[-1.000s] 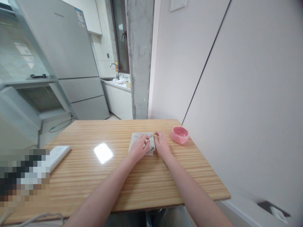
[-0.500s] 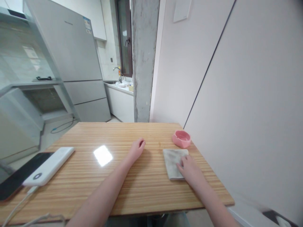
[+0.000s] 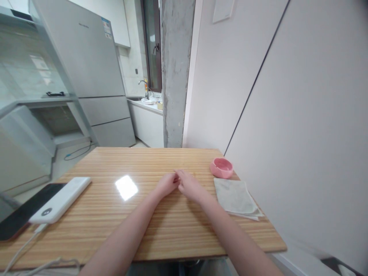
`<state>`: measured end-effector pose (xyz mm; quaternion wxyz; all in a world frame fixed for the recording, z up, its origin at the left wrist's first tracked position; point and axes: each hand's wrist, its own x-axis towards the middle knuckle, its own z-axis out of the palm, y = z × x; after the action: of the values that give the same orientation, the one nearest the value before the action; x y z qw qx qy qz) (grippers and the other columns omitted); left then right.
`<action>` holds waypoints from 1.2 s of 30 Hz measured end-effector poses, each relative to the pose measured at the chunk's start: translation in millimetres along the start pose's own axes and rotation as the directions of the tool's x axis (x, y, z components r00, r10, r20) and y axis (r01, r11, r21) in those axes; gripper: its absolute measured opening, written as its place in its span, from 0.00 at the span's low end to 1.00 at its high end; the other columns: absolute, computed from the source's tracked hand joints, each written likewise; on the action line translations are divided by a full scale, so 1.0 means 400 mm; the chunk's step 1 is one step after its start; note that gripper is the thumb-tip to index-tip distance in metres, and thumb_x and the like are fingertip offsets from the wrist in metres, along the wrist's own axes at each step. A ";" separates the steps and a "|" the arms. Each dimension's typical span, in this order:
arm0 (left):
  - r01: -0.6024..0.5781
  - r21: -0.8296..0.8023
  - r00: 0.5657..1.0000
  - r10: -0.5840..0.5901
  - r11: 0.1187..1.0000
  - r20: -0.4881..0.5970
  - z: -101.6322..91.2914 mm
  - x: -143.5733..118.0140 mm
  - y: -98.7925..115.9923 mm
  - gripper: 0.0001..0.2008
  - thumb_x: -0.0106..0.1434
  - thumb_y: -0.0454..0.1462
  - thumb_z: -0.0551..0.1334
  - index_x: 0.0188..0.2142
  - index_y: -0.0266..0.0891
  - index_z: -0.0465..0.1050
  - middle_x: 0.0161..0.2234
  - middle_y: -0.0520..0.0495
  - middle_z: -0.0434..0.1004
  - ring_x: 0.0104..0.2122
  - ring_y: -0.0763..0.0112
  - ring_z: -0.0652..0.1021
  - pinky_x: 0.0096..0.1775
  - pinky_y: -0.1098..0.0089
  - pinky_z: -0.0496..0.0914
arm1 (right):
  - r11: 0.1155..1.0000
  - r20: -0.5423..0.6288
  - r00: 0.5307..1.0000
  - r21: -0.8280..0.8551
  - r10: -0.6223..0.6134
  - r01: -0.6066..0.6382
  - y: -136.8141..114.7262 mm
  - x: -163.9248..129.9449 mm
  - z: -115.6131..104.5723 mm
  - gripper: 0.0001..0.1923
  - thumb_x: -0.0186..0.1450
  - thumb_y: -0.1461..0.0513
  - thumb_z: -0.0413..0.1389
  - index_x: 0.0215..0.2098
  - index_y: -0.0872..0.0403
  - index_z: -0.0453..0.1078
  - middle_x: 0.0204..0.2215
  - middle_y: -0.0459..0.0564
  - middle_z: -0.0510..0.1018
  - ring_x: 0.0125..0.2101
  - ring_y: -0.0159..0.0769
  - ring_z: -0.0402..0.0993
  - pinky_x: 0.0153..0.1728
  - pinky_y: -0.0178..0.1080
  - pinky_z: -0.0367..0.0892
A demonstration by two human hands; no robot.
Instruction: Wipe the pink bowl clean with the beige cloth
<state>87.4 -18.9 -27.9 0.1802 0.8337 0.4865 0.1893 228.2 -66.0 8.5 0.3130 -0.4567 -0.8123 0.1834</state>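
My left hand (image 3: 167, 184) rests low over the middle of the wooden table (image 3: 115, 234), its fingers curled inward. My right hand (image 3: 189, 186) meets it from the right, with its fingertips against the left hand's fingers. Whatever lies between the fingertips, if anything, is hidden or too small to make out. To the right of my hands, a folded grey cloth (image 3: 235, 197) lies flat near the table's right edge, its lower right corner fanned into layers. Just behind the cloth sits a pink ashtray (image 3: 222, 168).
A white power bank (image 3: 61, 201) with a cable (image 3: 24, 245) plugged in lies at the left, partly over a dark phone (image 3: 20, 218). A wall (image 3: 301, 134) runs along the right side. Beyond the table stand a fridge (image 3: 80, 61) and a concrete pillar (image 3: 176, 76).
My right hand has left the cloth and moved left to meet my left hand. The cloth has shifted right, closer to the table edge, and its layers have spread. My left hand stays nearly in place.
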 end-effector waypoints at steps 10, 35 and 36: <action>0.055 0.069 0.998 -0.056 0.996 0.013 -0.002 -0.005 0.009 0.15 0.58 0.31 0.52 0.40 0.33 0.74 0.41 0.36 0.78 0.40 0.58 0.78 0.42 0.63 0.70 | 0.980 -0.075 0.994 0.188 0.080 -0.064 0.069 0.049 0.097 0.24 0.53 0.72 0.44 0.45 0.56 0.69 0.44 0.53 0.75 0.47 0.36 0.69 0.53 0.43 0.62; -0.007 0.066 1.000 0.005 0.998 0.027 -0.027 -0.011 0.018 0.12 0.59 0.38 0.54 0.19 0.39 0.60 0.19 0.53 0.61 0.22 0.73 0.62 0.26 0.71 0.51 | 0.620 -0.676 0.632 -0.322 0.379 -0.715 0.216 -0.026 -0.135 0.18 0.58 0.64 0.51 0.46 0.59 0.68 0.47 0.65 0.70 0.52 0.56 0.60 0.54 0.66 0.41; -0.008 0.062 1.000 0.006 0.998 0.026 -0.027 -0.011 0.018 0.13 0.58 0.38 0.54 0.19 0.39 0.59 0.19 0.54 0.60 0.22 0.73 0.62 0.26 0.71 0.50 | 0.599 -0.653 0.635 -0.331 0.413 -0.729 0.229 -0.033 -0.136 0.15 0.59 0.63 0.49 0.43 0.58 0.70 0.43 0.63 0.73 0.50 0.54 0.63 0.53 0.66 0.42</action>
<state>85.4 -24.6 -15.8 0.1597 0.8430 0.4868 0.1640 327.5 -29.2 -9.5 0.2855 -0.8035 -0.5124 -0.1020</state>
